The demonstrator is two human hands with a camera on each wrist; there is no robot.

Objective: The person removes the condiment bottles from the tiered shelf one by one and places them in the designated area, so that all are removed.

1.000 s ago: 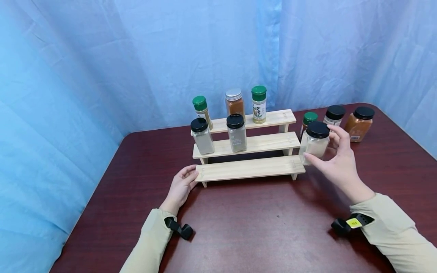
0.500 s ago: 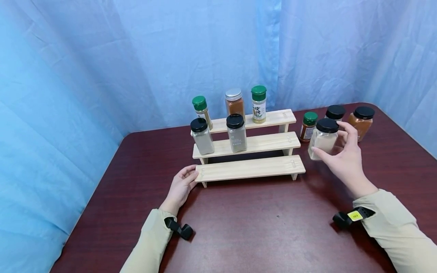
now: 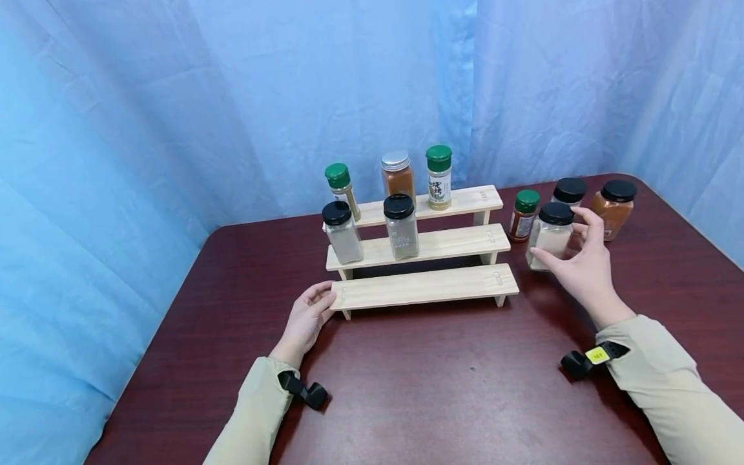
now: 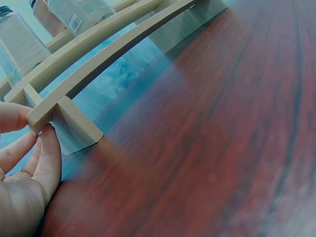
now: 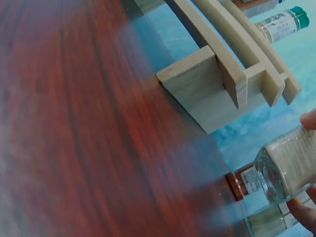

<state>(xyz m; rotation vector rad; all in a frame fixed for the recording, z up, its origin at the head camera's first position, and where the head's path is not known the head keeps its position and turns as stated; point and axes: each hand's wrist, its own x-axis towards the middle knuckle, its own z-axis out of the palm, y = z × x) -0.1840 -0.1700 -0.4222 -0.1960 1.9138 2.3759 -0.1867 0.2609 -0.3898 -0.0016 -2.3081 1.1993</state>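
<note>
A three-tier wooden spice rack (image 3: 427, 289) stands on the table. My left hand (image 3: 305, 321) pinches the left end of its lowest tier; in the left wrist view the fingers (image 4: 49, 153) close around that corner. To the right of the rack, my right hand (image 3: 583, 274) grips a clear spice jar (image 3: 549, 240) with a black lid and pale contents, thumb on one side and fingers on the other. In the right wrist view the jar (image 5: 289, 165) appears tilted by the camera angle, its base apart from the rack. Whether it touches the table is unclear.
Two black-lidded jars (image 3: 345, 242) (image 3: 402, 236) stand on the middle tier. On the top tier are two green-capped bottles (image 3: 440, 187) (image 3: 345, 194) and a silver-lidded jar (image 3: 398, 181). Behind the held jar stand a green-capped bottle (image 3: 522, 223), a black-lidded jar (image 3: 569, 189) and an orange-brown jar (image 3: 613, 212).
My right hand has carried the pale jar rightward and slightly back, away from the rack's right end, then it barely moves. The left hand keeps its hold on the rack.
</note>
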